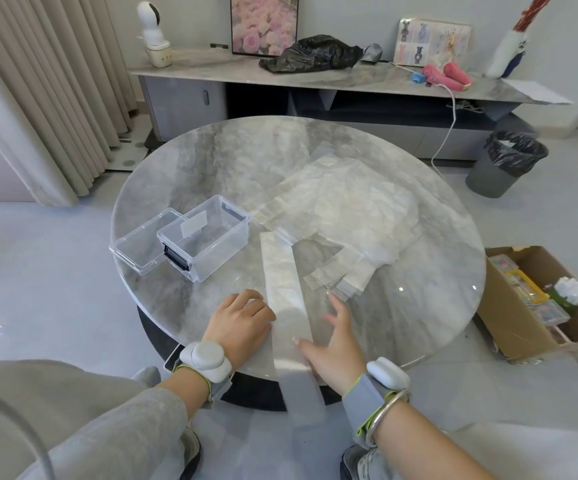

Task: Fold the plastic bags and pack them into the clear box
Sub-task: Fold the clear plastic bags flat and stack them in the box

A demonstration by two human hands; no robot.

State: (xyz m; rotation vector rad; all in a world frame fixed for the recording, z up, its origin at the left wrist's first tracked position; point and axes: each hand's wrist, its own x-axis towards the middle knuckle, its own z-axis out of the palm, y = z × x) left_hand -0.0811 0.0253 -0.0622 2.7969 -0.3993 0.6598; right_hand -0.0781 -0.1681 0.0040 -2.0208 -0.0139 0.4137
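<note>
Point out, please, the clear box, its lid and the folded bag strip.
clear box (223, 252), head view, on its near side wall.
lid (138, 245), head view, on its middle.
folded bag strip (280, 271), head view, on its middle.

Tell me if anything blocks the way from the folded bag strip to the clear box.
Nothing visible does. Only bare tabletop lies between the folded strip and the clear box, which stands open left of the strip's far end. Its lid lies on the box's other side, the unfolded bags to the right.
</note>
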